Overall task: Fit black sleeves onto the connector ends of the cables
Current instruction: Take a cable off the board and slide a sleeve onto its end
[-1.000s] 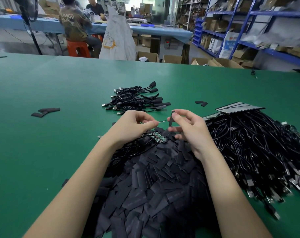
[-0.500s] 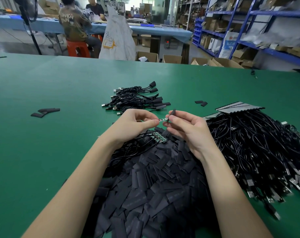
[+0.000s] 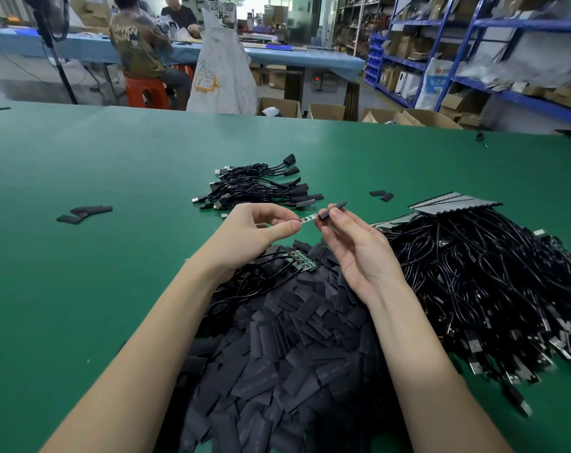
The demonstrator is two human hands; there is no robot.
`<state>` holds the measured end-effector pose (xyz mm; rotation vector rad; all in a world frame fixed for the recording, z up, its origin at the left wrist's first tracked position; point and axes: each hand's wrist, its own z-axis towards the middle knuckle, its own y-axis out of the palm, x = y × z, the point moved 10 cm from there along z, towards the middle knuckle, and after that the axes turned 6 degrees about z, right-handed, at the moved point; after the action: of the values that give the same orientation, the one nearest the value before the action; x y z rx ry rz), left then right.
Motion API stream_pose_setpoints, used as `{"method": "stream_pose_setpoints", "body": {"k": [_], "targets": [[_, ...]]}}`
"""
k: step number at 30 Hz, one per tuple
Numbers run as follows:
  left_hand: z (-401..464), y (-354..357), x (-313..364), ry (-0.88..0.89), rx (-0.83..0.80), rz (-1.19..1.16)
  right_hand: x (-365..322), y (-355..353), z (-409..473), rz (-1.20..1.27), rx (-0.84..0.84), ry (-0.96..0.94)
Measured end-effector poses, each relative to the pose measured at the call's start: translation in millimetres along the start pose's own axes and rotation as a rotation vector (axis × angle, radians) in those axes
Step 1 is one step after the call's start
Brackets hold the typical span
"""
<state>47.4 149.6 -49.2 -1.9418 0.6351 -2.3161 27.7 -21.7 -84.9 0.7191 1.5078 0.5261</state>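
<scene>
Bench [image 3: 81, 289] top: flat dark green, no pattern. Near pile of sleeves [image 3: 277, 371]: matte black, faint grey print on some. Right heap of cables [image 3: 490, 289]: glossy black, silver plug ends. Far bundle of cables [image 3: 254, 188]: black, silver plugs on the left, black sleeved ends on the right. Held circuit strip [image 3: 308, 218]: green with white spots; sleeve [image 3: 332, 210] at its right end is black. Small board [image 3: 302, 260] on the sleeve pile: green with dark components. Far stool [image 3: 145, 93]: orange-red. Far bench cover [image 3: 303, 62]: light blue. Racks [image 3: 473, 37] far right: blue frames. Hanging sack [image 3: 223, 76]: white with a yellow label.
</scene>
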Motion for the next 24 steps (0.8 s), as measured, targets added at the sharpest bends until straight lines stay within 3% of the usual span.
{"method": "stream_pose_setpoints", "body": {"k": [15, 24], "targets": [[1.2, 2.6, 2.4, 0.039, 0.009, -0.024, -1.4, 5.0, 1.1, 0.074, -0.024, -0.071], [1.0, -1.3, 4.4, 0.072, 0.02, -0.038, 6.0, 8.7, 3.3, 0.084, -0.095, -0.001]]}}
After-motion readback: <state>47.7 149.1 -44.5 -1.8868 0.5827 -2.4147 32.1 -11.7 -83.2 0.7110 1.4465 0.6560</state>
